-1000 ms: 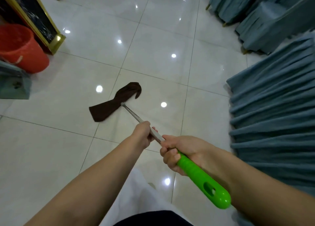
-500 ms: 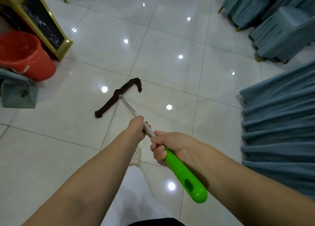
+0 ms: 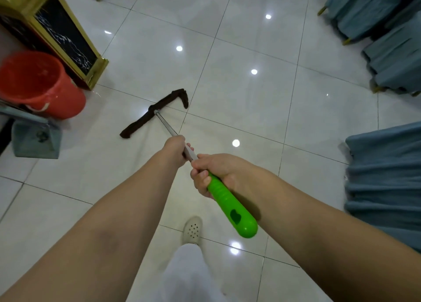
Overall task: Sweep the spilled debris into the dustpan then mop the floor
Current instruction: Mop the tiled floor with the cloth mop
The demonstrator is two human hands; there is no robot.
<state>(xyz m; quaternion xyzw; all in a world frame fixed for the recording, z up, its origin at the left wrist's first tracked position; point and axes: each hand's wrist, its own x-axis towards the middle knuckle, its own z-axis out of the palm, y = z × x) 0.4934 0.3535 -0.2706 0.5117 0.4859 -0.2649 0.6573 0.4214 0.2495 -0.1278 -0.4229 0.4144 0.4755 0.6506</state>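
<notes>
I hold a mop with a metal shaft point(image 3: 165, 123) and a bright green grip point(image 3: 230, 208). Its dark brown cloth head point(image 3: 157, 110) lies on the glossy white tiled floor point(image 3: 239, 108), seen edge-on as a thin bent strip. My left hand point(image 3: 175, 146) is closed around the metal shaft. My right hand point(image 3: 211, 171) grips the top of the green handle just behind it. No dustpan or debris shows on the floor.
An orange bucket point(image 3: 38, 85) stands at the left beside a gold-framed black stand point(image 3: 59, 35) and a grey-blue box point(image 3: 34, 135). Blue-covered chairs point(image 3: 391, 50) and a blue skirted table point(image 3: 385, 180) line the right side. My white shoe point(image 3: 192, 230) is below the handle.
The mop head has turned from a flat cloth to a narrow edge-on strip and slid towards the bucket. The view has shifted, and my foot has stepped forward into sight.
</notes>
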